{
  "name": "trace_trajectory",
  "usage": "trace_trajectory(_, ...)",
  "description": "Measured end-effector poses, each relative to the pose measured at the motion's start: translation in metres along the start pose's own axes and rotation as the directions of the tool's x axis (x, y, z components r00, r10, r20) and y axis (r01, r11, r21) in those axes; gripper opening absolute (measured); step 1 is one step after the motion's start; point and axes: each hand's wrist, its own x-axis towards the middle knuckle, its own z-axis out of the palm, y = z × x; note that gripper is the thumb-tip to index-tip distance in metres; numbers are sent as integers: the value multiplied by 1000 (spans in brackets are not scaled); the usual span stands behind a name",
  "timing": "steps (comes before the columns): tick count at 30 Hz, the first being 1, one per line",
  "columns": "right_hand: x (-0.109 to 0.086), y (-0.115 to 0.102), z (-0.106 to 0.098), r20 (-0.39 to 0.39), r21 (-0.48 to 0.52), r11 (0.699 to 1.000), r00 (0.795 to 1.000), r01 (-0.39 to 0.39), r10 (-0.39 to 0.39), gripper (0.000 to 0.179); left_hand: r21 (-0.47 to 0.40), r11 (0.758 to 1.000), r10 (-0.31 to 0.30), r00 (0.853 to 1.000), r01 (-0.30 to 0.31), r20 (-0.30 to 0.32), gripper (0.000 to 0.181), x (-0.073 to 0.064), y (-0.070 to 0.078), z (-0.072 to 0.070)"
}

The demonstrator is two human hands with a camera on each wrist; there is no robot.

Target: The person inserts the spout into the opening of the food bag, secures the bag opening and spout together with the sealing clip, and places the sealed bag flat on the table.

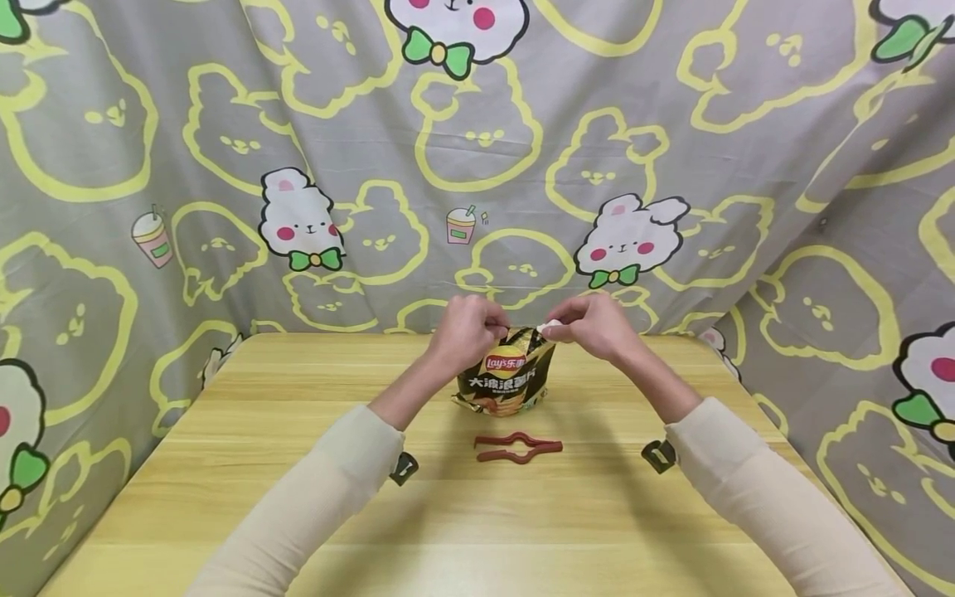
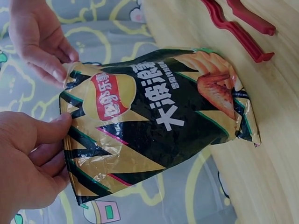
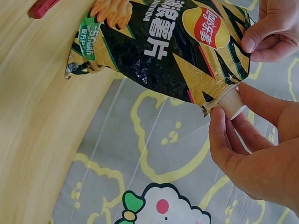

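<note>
Two hands work along the top edge of a Lay's chip bag toward the far side of a wooden table.
The left hand pinches the bag's top edge, thumb in front and fingers behind, while the right hand holds a small white piece between thumb and curled fingers at the opposite top corner, touching the packaging. The bag is held upright. A red clip lies nearer the person; a gray, cartoon-printed cloth hangs behind.
</note>
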Motion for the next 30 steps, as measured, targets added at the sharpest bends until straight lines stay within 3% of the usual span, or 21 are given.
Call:
trace_trajectory(12,-2,-2,4,-6,-15,1000,1000,22,-23,25,-8,1000,-2,1000,2,-1,11,-3,-2,-2)
trace_trajectory(23,-4,-3,-3,55,-11,1000,998,23,-22,38,-16,1000,-10,1000,10,9,6,-6,-4,-5)
trace_trajectory(30,-5,-2,-5,52,-26,999,998,30,-28,37,-28,999,-45,998,46,33,7,-8,-5,-9)
